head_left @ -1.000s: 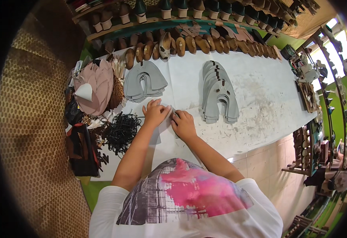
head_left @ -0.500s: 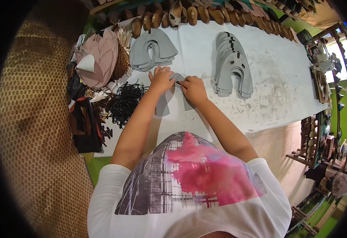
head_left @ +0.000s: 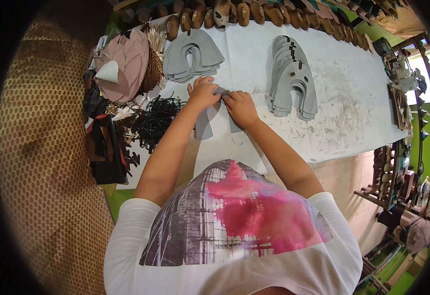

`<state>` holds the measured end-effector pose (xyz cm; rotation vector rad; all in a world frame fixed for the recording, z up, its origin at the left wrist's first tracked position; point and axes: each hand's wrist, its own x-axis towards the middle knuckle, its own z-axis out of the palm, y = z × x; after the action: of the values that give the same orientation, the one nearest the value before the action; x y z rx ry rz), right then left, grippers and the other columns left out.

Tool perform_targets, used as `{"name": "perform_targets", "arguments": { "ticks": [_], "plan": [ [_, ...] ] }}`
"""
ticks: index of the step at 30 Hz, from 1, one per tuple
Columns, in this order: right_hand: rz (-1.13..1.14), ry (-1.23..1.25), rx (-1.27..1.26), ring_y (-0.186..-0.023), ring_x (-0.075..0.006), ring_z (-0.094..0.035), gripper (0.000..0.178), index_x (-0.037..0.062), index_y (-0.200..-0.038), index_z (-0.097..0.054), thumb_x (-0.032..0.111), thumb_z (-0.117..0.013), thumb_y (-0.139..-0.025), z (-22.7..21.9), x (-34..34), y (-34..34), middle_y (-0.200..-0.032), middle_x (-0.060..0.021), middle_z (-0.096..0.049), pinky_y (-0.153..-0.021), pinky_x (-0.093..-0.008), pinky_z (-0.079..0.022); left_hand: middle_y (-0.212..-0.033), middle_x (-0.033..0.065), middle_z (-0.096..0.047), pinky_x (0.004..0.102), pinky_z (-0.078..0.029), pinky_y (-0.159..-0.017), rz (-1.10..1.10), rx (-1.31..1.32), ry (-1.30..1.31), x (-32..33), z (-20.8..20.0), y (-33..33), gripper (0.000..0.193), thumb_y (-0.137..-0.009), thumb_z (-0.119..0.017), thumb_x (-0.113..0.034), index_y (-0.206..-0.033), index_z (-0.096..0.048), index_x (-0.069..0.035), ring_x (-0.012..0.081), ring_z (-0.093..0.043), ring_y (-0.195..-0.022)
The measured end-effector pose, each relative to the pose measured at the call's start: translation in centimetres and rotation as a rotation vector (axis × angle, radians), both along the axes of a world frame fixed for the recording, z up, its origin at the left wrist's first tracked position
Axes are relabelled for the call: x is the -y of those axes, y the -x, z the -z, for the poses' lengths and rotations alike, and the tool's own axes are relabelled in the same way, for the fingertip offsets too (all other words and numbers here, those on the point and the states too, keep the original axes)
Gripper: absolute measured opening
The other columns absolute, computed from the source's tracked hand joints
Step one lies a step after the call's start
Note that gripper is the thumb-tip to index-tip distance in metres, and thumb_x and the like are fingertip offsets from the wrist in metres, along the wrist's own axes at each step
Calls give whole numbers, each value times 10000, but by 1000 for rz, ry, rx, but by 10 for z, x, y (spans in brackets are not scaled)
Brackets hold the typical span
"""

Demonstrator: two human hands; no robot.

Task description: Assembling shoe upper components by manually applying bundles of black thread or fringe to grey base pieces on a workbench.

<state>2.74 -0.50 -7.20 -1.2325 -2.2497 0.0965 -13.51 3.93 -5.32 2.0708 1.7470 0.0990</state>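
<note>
In front of me a grey U-shaped shoe upper piece (head_left: 203, 127) rests on the white-covered table, its curved top between my two hands. My left hand (head_left: 204, 94) is closed on the left side of that curve. On the other side my right hand (head_left: 242, 108) pinches the edge of the curve, fingertips close together. My hands partly cover the piece. A fanned stack of similar grey uppers (head_left: 210, 51) lies just beyond my left hand. Another overlapping row of grey uppers (head_left: 280, 101), with small dark strips on their tops, lies to the right of my right hand.
Wooden shoe lasts (head_left: 243, 14) line the table's far edge. At the left are a pile of pinkish-brown cut pieces (head_left: 132, 64), a tangle of black beaded trim (head_left: 158, 123) and a black box-like holder (head_left: 107, 172). Racks (head_left: 389, 177) stand at the right.
Both hands stay at the curve of the grey piece with only slight finger shifts. A little more of its top shows between them. The whole view has tilted slightly.
</note>
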Motion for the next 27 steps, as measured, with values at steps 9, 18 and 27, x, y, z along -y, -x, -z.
{"name": "perform_targets", "arguments": {
  "ticks": [9,18,27],
  "plan": [
    [3,53,75,-844,-206,-525,201,109,-946,-629,140,-561,-759,-6,4,0,-839,-23,-553,-768,-349,-382,-1326,4,-396,595,-205,-962,-46,26,10,2,4,-4,300,-722,-659,-332,-974,-664,-170,251,-264,-1280],
    [68,105,450,-865,-194,-501,423,51,-1126,-543,105,-545,-707,-13,24,14,-925,-19,-522,-695,-335,-385,-1348,22,-382,588,-206,-978,-65,71,37,7,7,-8,261,-733,-650,-291,-969,-666,-181,289,-241,-1294],
    [153,72,188,-943,-193,-504,374,92,-1110,-573,102,-534,-738,-4,25,11,-988,-14,-534,-721,-353,-402,-1302,127,-442,418,-340,-967,33,171,-242,17,15,7,251,-738,-643,-220,-975,-656,-140,321,-417,-1173]
  ]
}}
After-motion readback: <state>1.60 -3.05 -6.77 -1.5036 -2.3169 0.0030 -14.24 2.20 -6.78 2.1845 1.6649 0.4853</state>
